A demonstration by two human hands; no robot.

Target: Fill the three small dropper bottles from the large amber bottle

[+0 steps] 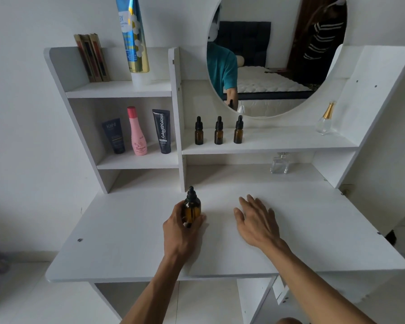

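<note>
Left grip [182, 220] grasping amber bottle [192, 208], standing on tabletop [126, 253] | right grip [255, 218] released, hovering flat | three droppers [218, 132] waiting capped on shelf [278, 143] | risk: I am judging one-handed uncapping could tip and spill it.

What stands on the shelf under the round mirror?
Three small dropper bottles stand in a row, caps on. A clear perfume bottle stands at the right end. Whether they hold liquid cannot be seen.
</note>
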